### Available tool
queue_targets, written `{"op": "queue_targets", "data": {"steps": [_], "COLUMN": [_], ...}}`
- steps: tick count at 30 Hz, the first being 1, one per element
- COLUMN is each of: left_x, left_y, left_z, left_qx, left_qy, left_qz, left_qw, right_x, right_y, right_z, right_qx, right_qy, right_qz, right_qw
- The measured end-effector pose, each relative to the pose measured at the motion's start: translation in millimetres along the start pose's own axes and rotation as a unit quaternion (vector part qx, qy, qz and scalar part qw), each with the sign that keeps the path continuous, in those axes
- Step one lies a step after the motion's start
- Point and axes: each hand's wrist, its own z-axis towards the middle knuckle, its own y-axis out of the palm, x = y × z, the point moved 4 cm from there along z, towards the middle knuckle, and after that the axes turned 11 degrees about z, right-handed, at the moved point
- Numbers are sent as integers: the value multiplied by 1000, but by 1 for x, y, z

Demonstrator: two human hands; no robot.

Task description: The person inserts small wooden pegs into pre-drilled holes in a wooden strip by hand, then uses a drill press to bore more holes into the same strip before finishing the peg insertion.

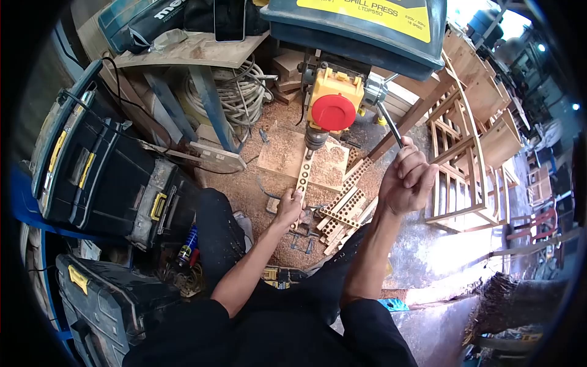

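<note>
My left hand (289, 209) grips the near end of a narrow wooden strip (302, 177) with a row of round holes along it. The strip's far end lies under the chuck (316, 139) of the drill press (354, 30), on a board (269, 156) strewn with shavings. Whether the bit is in the wood is hidden. Up to the right, my right hand (408, 176) is closed around the feed lever (390, 122). A big red stop button (334, 112) on a yellow switch box faces me. Several drilled strips (342, 214) are piled right of my left hand.
Stacked black toolboxes (104, 177) stand on the left. A coiled pale cable (235, 98) hangs beneath a small plywood shelf (195, 50) holding a phone (230, 21). Wooden frames (465, 153) stand to the right. Wood shavings cover the floor around the board.
</note>
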Motion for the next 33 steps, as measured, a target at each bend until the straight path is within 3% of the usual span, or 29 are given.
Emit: {"op": "queue_targets", "data": {"steps": [3, 6, 9, 11, 13, 14, 15, 17, 18, 19, 21, 22, 26, 29, 31, 33], "left_x": [-6, 0, -6, -6, -6, -6, -6, -7, -14, -9, -1, -4, -6, -8, -8, -2], "left_y": [-5, -4, -3, -2, -1, -2, -2, -3, -4, -3, -3, -3, -4, -4, -3, -3], "left_z": [0, -1, 5, 6, 7, 6, 7, 10, 16, 11, 1, 7, 8, 8, 7, 3], "left_qx": [4, 16, 1, -4, -3, 8, 17, 22, 8, -2, 1, -5, -12, -13, -16, 2], "left_qy": [2, -1, -1, 10, -2, 0, 4, 13, 17, 14, 1, 12, 14, 27, 34, 29], "left_qz": [12, 52, 48, 70, 78, 82, 87, 94, 71, 64, 58, 48, 24, 33, 32, 76], "left_qw": [1000, 999, 999, 997, 997, 997, 996, 995, 997, 998, 998, 999, 1000, 999, 999, 997], "right_x": [1, -5, -21, -17, -6, -6, -8, -10, -11, -11, -13, -8, -12, -8, -9, -7], "right_y": [-2, -6, 6, 18, 19, 22, 26, 33, 42, 41, 44, 37, 15, 6, 8, 1], "right_z": [-3, 11, 54, 80, 112, 122, 120, 111, 101, 93, 85, 76, 39, 37, 34, 35], "right_qx": [13, -34, -96, -130, -135, -187, -269, -318, -304, -307, -310, -295, -7, -144, -118, -145], "right_qy": [10, 102, 315, 435, 434, 384, 388, 469, 579, 595, 569, 528, 617, 545, 509, 515], "right_qz": [-5, -12, -176, -305, -337, -405, -521, -575, -534, -549, -586, -598, -385, -471, -426, -428], "right_qw": [1000, 994, 928, 837, 824, 808, 711, 591, 536, 500, 487, 526, 687, 679, 739, 728]}}
